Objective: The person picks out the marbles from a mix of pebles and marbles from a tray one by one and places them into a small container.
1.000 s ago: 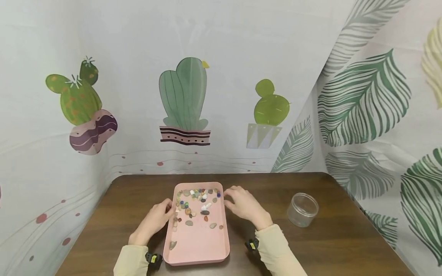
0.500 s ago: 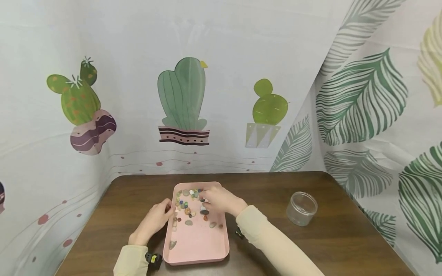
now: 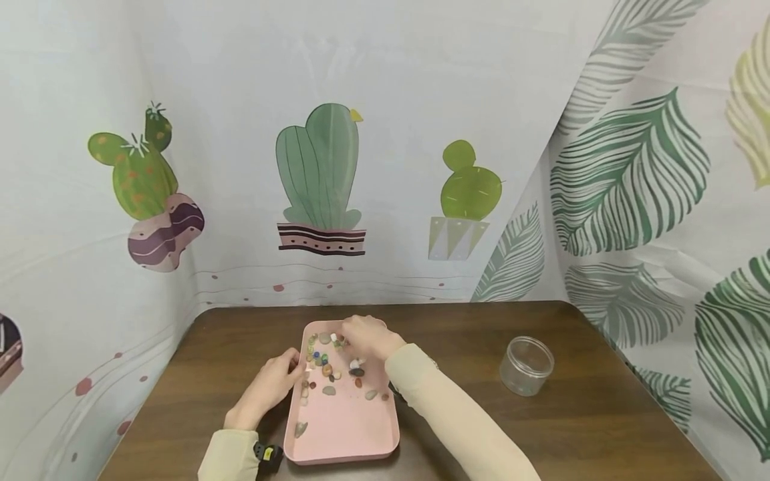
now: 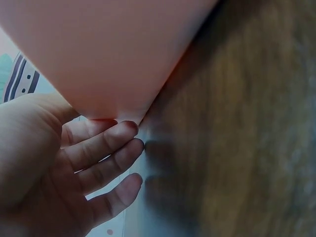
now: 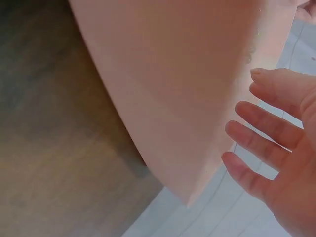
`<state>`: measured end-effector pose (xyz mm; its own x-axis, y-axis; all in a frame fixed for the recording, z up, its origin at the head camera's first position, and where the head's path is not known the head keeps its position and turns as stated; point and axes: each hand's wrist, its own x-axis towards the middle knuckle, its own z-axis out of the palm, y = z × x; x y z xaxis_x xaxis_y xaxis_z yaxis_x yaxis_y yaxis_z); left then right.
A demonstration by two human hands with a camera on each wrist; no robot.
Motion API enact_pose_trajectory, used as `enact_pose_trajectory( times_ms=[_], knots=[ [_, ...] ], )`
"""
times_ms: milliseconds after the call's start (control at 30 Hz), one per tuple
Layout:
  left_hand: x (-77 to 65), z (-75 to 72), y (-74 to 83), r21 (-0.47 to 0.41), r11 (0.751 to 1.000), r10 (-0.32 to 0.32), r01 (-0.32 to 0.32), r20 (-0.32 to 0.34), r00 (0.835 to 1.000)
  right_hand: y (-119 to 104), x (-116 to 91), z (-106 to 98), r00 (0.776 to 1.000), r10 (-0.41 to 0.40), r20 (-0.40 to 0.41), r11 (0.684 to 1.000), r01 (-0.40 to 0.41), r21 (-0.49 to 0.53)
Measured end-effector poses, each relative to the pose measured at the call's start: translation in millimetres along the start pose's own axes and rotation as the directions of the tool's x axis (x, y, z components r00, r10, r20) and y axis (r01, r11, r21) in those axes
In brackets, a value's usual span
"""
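A pink rectangular tray (image 3: 345, 427) on the table holds small pebbles and coloured glass beads, mostly in its far half. My left hand (image 3: 273, 382) pinches its left rim. In the left wrist view, the fingertips (image 4: 129, 129) lie against the outer wall, the thumb behind the rim. My right hand (image 3: 368, 337) is over the tray's far right part, covering some stones. The right wrist view shows its fingers (image 5: 264, 123) loosely extended, thumb close to the index finger, nothing visible between them. Near that hand lie a dark oval pebble (image 3: 357, 372) and a reddish pebble (image 3: 358, 383).
A clear round plastic jar (image 3: 527, 366) without a lid stands to the right on the dark wooden table (image 3: 577, 414). Behind the table hangs a white cloth (image 3: 397, 280) printed with cacti and leaves. A grey pebble (image 3: 301, 428) lies at the tray's near left side.
My right hand has moved from outside the tray's right rim to over the stones, then farther toward the far edge. My left hand has stayed at the left rim.
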<state>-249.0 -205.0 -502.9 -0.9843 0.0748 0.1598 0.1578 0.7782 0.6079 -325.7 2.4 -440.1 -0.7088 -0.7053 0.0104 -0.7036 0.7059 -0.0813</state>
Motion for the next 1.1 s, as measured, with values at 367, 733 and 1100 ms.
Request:
enact_pose_trajectory(
  times_ms=[367, 733, 1100],
  knots=[
    [0.6, -2.5, 2.5, 0.005, 1.0, 0.003, -0.003, 0.006, 1.0, -3, 20, -7, 0.998, 0.052, 0.03, 0.992, -0.055, 0.11],
    [0.3, -1.5, 1.8, 0.011, 1.0, -0.011, 0.011, 0.011, 1.0, -5, 28, 14, 0.99, 0.138, -0.018, 0.987, -0.136, 0.085],
    [-2.2, -1.8, 1.5, -0.008, 1.0, 0.004, -0.004, 0.006, 1.0, -12, 29, 32, 0.963, 0.263, -0.061, 0.959, -0.254, 0.123]
  ],
)
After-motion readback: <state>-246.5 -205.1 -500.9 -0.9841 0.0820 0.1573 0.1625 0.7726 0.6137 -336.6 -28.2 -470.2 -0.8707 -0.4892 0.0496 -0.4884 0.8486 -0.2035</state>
